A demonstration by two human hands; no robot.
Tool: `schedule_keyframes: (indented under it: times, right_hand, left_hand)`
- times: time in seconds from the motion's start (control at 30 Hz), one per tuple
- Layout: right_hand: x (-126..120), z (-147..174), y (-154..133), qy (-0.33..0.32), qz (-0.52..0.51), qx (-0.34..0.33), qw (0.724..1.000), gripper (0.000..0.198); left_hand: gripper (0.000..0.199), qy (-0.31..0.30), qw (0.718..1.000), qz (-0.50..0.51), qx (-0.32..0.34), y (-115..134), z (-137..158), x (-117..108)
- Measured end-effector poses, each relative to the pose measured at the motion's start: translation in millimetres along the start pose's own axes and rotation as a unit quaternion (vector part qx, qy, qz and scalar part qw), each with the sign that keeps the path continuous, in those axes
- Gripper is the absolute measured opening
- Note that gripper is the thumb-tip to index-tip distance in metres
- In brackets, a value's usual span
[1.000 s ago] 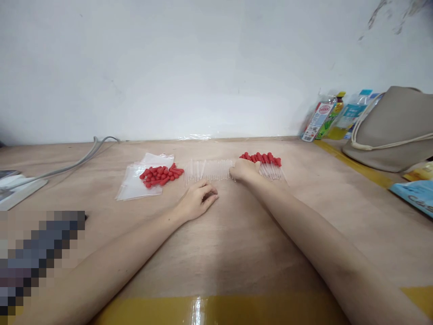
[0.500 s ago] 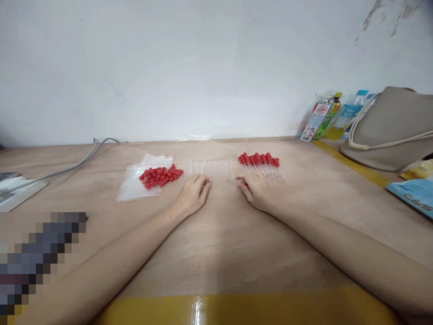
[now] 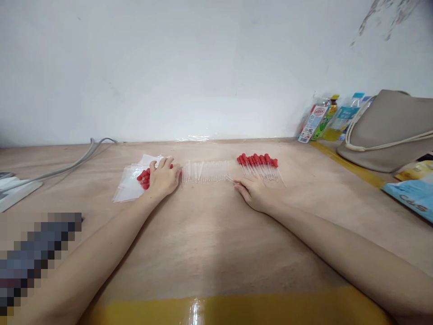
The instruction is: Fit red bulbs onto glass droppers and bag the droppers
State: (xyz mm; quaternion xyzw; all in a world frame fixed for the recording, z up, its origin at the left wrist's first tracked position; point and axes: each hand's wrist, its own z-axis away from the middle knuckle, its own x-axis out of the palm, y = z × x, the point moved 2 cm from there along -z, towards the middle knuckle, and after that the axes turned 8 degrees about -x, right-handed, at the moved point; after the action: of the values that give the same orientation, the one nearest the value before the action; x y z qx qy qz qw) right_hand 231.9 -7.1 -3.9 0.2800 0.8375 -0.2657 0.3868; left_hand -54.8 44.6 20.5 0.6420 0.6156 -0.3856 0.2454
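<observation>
My left hand (image 3: 165,178) is over the pile of red rubber dropper bulbs (image 3: 143,179), its fingers apart and reaching among them; part of the pile is hidden beneath it. The bulbs lie on clear plastic bags (image 3: 127,186). Between my hands, a row of clear dropper tubes (image 3: 213,172) is spread across the table. My right hand (image 3: 253,193) pinches one thin clear dropper tube (image 3: 229,178), which points to the left. Just beyond that hand, several droppers with red bulbs (image 3: 257,160) lie side by side, their clear stems toward me.
A grey cable (image 3: 79,161) crosses the table at the left. Drink bottles and a carton (image 3: 313,123) stand by the wall at the back right, with a beige bag (image 3: 389,131) and a blue packet (image 3: 411,198) nearer. Yellow tape (image 3: 237,309) runs along the front edge.
My left hand has moved left from the row of tubes to the red bulbs, and its fingers have spread. My right hand stays in nearly the same place with the tube.
</observation>
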Motion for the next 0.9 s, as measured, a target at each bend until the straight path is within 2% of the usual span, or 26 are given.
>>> schedule_keyframes:
  times: [0.13,0.33,0.43,0.5,0.57,0.67,0.77,0.83,0.9]
  right_hand:
    - [-1,0,-1,0.001,-0.005,-0.001,1.000,0.026]
    - [-3,0,-3,-0.006,-0.012,0.002,1.000,0.024]
    - [-3,0,-4,-0.010,-0.013,0.005,1.000,0.022]
    - [-4,0,-5,-0.009,-0.013,0.004,1.000,0.020]
    - [-5,0,-6,-0.005,-0.015,0.002,1.000,0.018]
    - [-5,0,-6,0.005,-0.020,-0.002,1.000,0.015]
    - [-5,0,-6,0.018,-0.018,-0.011,1.000,0.013]
    - [-5,1,-6,0.026,-0.013,-0.019,0.999,0.012]
    - [-5,1,-6,0.032,-0.009,-0.027,0.999,0.011]
  left_hand:
    - [0.025,-0.021,1.000,0.003,-0.004,1,0,3]
    - [0.015,-0.011,0.997,0.070,-0.041,-1,-2,-2]
    - [0.012,0.049,0.986,0.138,-0.076,-2,-3,-10]
    - [0.011,0.107,0.969,0.199,-0.102,1,-3,-17]
    - [0.013,0.128,0.947,0.273,-0.115,10,0,-23]
    - [0.020,0.063,0.906,0.406,-0.105,37,11,-27]
    - [0.025,-0.006,0.859,0.509,-0.050,66,27,-28]
    - [0.019,-0.062,0.849,0.525,0.001,80,36,-28]
    - [0.017,-0.093,0.846,0.524,0.021,86,41,-27]
